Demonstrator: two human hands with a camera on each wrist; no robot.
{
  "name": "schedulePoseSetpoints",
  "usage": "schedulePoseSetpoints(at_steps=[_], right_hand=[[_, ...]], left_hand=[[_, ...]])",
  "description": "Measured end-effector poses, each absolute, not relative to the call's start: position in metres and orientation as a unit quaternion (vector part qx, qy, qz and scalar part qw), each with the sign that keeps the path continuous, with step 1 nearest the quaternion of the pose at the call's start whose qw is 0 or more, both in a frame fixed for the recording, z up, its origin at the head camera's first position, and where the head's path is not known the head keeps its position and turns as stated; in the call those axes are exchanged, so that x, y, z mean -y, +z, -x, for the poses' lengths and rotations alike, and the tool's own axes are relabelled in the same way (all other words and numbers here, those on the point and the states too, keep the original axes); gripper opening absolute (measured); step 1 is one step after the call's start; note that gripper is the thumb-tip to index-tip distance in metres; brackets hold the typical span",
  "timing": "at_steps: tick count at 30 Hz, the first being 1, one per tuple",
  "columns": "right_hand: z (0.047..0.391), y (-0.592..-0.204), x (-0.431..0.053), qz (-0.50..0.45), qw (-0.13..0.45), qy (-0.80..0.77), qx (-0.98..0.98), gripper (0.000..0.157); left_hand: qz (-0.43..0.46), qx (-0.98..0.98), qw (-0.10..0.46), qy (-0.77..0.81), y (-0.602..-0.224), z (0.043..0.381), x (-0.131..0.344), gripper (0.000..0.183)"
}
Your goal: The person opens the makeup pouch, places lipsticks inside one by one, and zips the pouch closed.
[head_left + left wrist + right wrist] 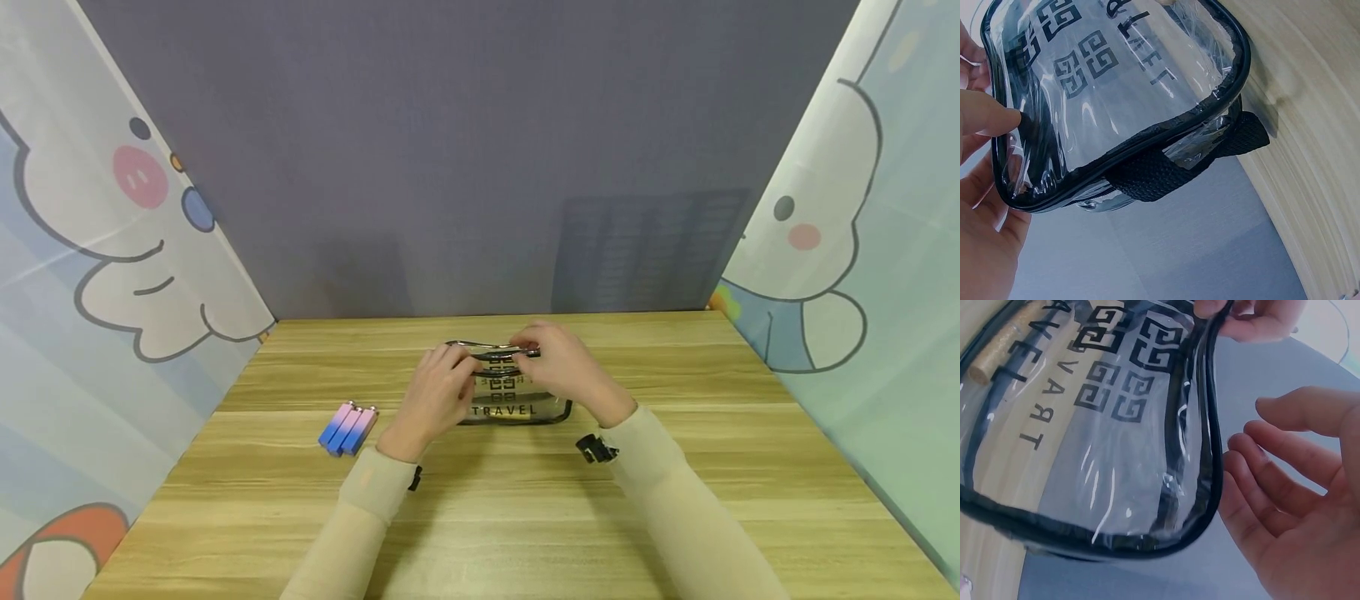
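A clear toiletry bag point(551, 407) with black trim and the word TRAVEL stands on the table, its top edges parted. My left hand point(438, 392) pinches the bag's left upper edge; in the left wrist view its thumb point(991, 115) presses on the plastic. At the right end of the top, my right hand point(1304, 481) has its thumb and fingers apart close to the black rim, with nothing visible between them. Whether its fingertips touch the rim I cannot tell. Through the plastic, a brown speckled cylinder point(1000, 347) shows in the right wrist view.
Three slim pink-and-blue sticks point(347, 428) with metallic ends lie side by side left of my left hand. A grey panel point(480, 167) rises behind the wooden table point(487, 525). Cartoon-printed cloths hang on both sides.
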State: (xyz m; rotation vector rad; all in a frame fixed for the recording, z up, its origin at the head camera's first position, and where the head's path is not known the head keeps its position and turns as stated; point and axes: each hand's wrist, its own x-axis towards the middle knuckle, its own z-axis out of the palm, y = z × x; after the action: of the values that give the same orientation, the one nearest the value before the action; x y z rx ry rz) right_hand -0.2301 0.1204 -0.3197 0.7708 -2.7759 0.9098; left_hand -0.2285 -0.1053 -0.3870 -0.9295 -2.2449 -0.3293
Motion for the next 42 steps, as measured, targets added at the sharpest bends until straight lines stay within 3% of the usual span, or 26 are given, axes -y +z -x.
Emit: schedulePoseSetpoints(at_steps=[11,42], right_hand=[[0.229,-0.325,-0.138,-0.240,0.091,0.303,0.917,0.026],[0.234,-0.353,-0.190,-0.156,0.103,0.302,0.935,0.025]], left_hand=[[0.358,0.860,0.340,-0.126,-0.389,0.229,0.106,0.024],[0.359,0.858,0.343,-0.129,-0.388,0.229,0.105,0.025]])
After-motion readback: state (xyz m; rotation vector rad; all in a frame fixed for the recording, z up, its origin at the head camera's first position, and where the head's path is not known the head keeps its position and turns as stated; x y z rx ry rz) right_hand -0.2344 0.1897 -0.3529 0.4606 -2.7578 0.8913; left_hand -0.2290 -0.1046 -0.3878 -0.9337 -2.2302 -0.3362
